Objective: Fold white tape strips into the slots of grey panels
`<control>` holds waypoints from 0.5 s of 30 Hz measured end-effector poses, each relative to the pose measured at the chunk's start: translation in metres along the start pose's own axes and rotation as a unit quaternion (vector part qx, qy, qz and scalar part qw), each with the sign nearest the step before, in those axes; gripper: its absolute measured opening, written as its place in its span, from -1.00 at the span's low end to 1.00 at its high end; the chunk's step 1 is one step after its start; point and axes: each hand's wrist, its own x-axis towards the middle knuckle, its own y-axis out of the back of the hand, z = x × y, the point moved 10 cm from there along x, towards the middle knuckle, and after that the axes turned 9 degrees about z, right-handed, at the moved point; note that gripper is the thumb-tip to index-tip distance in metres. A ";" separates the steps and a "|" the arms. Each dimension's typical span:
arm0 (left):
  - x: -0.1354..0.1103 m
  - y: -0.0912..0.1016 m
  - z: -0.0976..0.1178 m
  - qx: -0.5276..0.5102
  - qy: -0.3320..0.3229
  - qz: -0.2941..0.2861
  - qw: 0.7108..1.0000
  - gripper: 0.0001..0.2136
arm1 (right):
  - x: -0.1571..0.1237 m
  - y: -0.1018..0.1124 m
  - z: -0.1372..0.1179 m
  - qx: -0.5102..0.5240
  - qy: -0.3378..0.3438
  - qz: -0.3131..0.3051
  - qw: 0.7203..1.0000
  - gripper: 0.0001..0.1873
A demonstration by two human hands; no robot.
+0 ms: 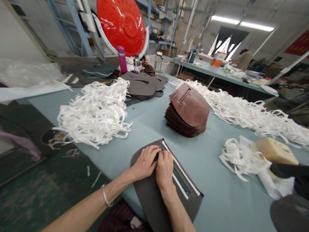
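A dark grey leather piece (pixel 149 196) lies flat at the near edge of the blue-grey table (pixel 212 154). It has a slot with white tape strips (pixel 180 169) along it. My left hand (pixel 144 162) and my right hand (pixel 164 167) rest side by side on the piece, fingers curled and pressed down at the top end of the slot beside the white strip. What the fingertips pinch is hidden. A bracelet sits on my left wrist.
A stack of brown leather pieces (pixel 188 111) stands behind. Heaps of white paper strips lie at left (pixel 96 111), right (pixel 253 112) and near right (pixel 238 158). Grey pieces (pixel 145 83), bottles (pixel 122 59) and a red round lid (pixel 122 24) are at the back.
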 end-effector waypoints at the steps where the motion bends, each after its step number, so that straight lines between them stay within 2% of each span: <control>1: 0.000 0.000 0.002 0.012 -0.007 0.001 1.000 -0.59 | -0.004 0.002 -0.001 -0.014 0.010 -0.001 1.000 -0.75; 6: 0.000 0.002 0.012 0.064 -0.037 0.012 0.997 -0.64 | -0.023 0.017 0.007 -0.023 0.015 -0.015 1.000 -0.75; 11: -0.002 -0.006 0.025 0.074 -0.098 -0.010 0.992 -0.69 | -0.016 0.019 0.005 -0.020 0.003 -0.026 0.999 -0.76; 15: -0.003 -0.007 0.026 0.089 -0.105 -0.007 0.990 -0.68 | -0.024 0.027 0.006 -0.038 0.024 -0.026 0.999 -0.76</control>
